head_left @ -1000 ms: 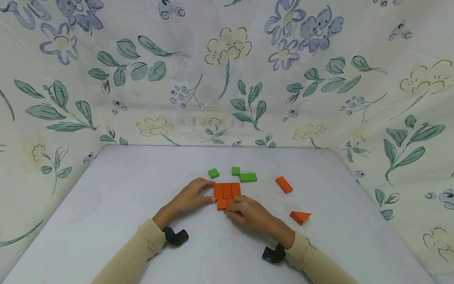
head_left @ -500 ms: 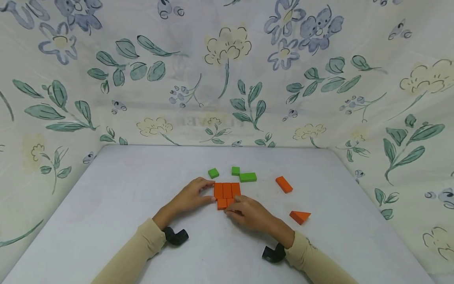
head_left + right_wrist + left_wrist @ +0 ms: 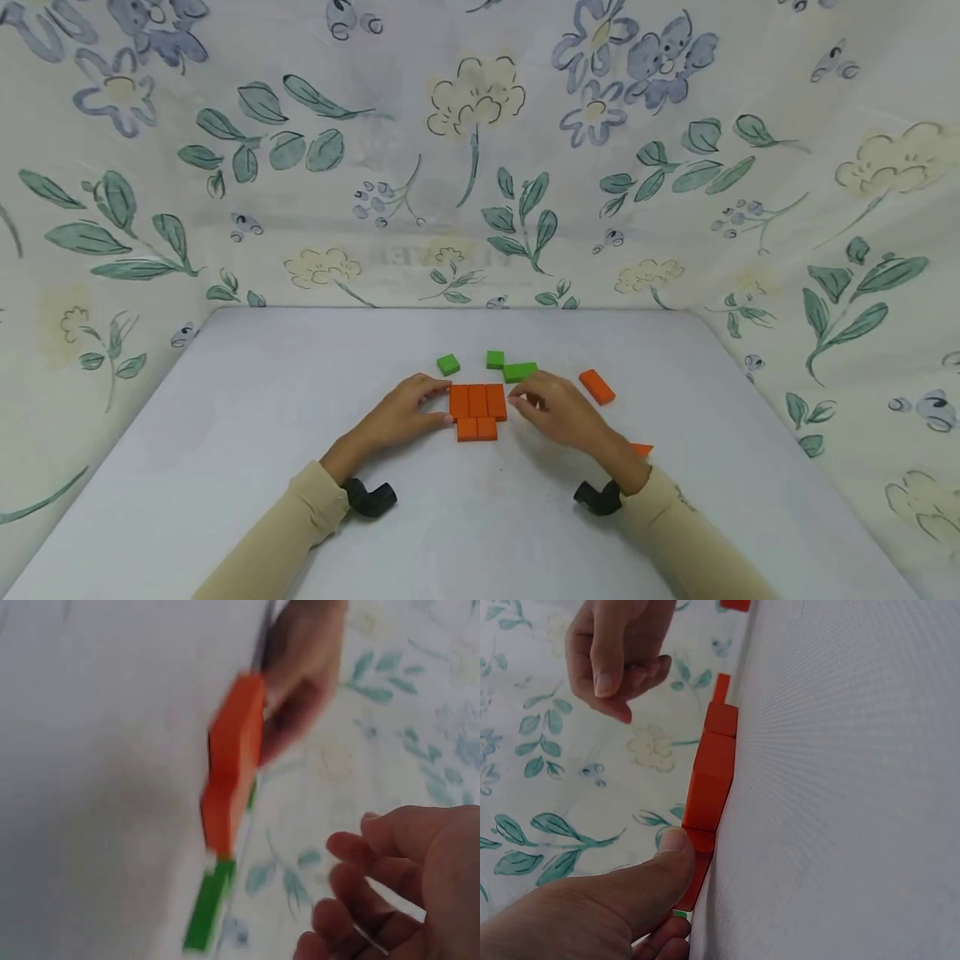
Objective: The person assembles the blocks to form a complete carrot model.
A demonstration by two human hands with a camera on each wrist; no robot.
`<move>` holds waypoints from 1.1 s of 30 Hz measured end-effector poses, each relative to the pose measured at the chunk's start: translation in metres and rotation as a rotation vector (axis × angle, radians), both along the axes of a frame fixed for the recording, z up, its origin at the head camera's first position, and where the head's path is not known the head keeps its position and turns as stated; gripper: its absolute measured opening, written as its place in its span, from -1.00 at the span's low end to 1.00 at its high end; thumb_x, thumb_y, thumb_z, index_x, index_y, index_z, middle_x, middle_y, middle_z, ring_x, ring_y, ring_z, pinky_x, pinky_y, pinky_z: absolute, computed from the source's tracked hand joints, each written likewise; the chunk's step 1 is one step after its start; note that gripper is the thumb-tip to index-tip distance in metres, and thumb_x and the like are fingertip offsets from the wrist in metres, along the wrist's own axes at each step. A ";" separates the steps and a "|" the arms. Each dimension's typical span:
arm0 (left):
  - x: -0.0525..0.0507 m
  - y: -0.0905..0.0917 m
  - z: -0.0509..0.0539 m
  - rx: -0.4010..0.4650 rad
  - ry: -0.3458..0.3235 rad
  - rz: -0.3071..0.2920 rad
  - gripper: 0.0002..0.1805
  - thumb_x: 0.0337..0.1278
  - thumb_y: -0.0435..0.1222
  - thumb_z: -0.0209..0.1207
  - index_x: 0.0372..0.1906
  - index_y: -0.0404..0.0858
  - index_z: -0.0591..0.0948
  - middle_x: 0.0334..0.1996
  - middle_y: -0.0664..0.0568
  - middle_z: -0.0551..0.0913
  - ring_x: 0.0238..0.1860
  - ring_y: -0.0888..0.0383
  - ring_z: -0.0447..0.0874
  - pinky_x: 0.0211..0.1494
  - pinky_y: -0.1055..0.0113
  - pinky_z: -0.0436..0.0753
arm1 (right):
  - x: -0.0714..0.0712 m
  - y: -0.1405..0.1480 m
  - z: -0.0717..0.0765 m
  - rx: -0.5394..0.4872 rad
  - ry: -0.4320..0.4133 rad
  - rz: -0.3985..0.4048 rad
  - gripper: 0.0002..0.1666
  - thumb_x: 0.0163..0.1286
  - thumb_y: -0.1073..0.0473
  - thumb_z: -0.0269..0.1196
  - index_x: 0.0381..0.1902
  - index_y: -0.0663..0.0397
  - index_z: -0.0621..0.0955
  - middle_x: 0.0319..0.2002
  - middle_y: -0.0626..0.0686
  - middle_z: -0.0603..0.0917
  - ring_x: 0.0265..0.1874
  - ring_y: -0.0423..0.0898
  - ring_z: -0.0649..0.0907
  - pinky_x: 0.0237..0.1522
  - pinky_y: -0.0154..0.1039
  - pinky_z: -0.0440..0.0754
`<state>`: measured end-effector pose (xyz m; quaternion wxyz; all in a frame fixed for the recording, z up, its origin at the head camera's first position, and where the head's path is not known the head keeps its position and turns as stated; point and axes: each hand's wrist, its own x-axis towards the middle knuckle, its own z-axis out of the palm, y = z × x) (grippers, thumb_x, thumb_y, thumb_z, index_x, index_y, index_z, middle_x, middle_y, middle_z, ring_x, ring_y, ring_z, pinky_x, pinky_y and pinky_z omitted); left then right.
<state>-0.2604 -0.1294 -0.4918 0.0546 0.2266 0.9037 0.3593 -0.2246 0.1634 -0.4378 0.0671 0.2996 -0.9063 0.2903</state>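
Note:
Three upright orange blocks (image 3: 477,401) stand side by side in a row, with two smaller orange blocks (image 3: 477,429) touching their near side. At the row's left end, the left hand (image 3: 405,414) rests its thumb and a finger against the leftmost block; the left wrist view shows its thumb (image 3: 671,844) touching orange. To the right of the row, the right hand (image 3: 558,410) hovers with bent, relaxed fingers and holds nothing. In the right wrist view that hand (image 3: 390,892) is apart from the orange blocks (image 3: 236,750).
Behind the row lie a green block (image 3: 448,364), a small green cube (image 3: 495,359) and a longer green block (image 3: 519,372), partly behind the right hand. A loose orange block (image 3: 597,387) lies to the right; an orange triangle (image 3: 642,450) is mostly hidden by the right forearm.
The right hand has left the two small orange blocks and moved away and to the right, uncovering them and partly covering the long green block and triangle. The left hand stays at the row.

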 end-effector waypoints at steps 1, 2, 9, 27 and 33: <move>0.000 -0.001 0.000 0.000 -0.001 0.002 -0.32 0.18 -0.02 0.36 0.37 -0.11 0.49 0.13 0.04 0.57 0.19 0.06 0.51 0.31 0.00 0.51 | -0.006 0.009 0.003 0.003 -0.020 -0.032 -0.89 0.40 0.20 0.31 -0.18 0.10 0.71 -0.42 -0.07 0.56 -0.42 -0.20 0.50 -0.41 -0.39 0.53; -0.001 -0.003 0.000 -0.002 -0.002 0.006 -0.32 0.18 -0.01 0.36 0.38 -0.11 0.49 0.13 0.04 0.56 0.20 0.07 0.51 0.32 0.01 0.51 | -0.013 0.018 0.006 0.021 -0.036 -0.067 -0.88 0.40 0.20 0.30 -0.17 0.11 0.69 -0.40 -0.05 0.58 -0.41 -0.19 0.51 -0.40 -0.38 0.53; -0.002 -0.011 0.001 0.019 -0.003 0.020 -0.32 0.16 -0.03 0.37 0.36 -0.15 0.50 0.13 -0.01 0.57 0.20 0.02 0.53 0.32 -0.02 0.50 | -0.048 0.080 0.005 0.204 -0.268 -0.328 -0.64 0.41 0.16 0.28 0.00 0.34 0.56 -0.27 0.16 0.62 -0.35 -0.03 0.56 -0.36 -0.25 0.57; -0.001 -0.003 -0.002 0.028 0.003 -0.002 -0.32 0.17 -0.02 0.36 0.36 -0.15 0.50 0.14 -0.02 0.57 0.21 0.02 0.52 0.32 -0.03 0.51 | -0.045 0.103 -0.003 0.286 -0.434 -0.417 -0.55 0.35 0.06 0.33 -0.03 0.33 0.55 -0.31 0.10 0.62 -0.31 0.00 0.53 -0.32 -0.23 0.52; -0.001 0.000 -0.001 0.035 -0.005 -0.010 -0.33 0.16 -0.04 0.37 0.36 -0.14 0.51 0.12 -0.01 0.57 0.19 0.03 0.52 0.32 -0.02 0.51 | -0.042 0.107 -0.003 0.272 -0.411 -0.451 -0.61 0.33 0.08 0.35 -0.10 0.32 0.59 -0.27 0.14 0.64 -0.30 0.01 0.56 -0.27 -0.18 0.57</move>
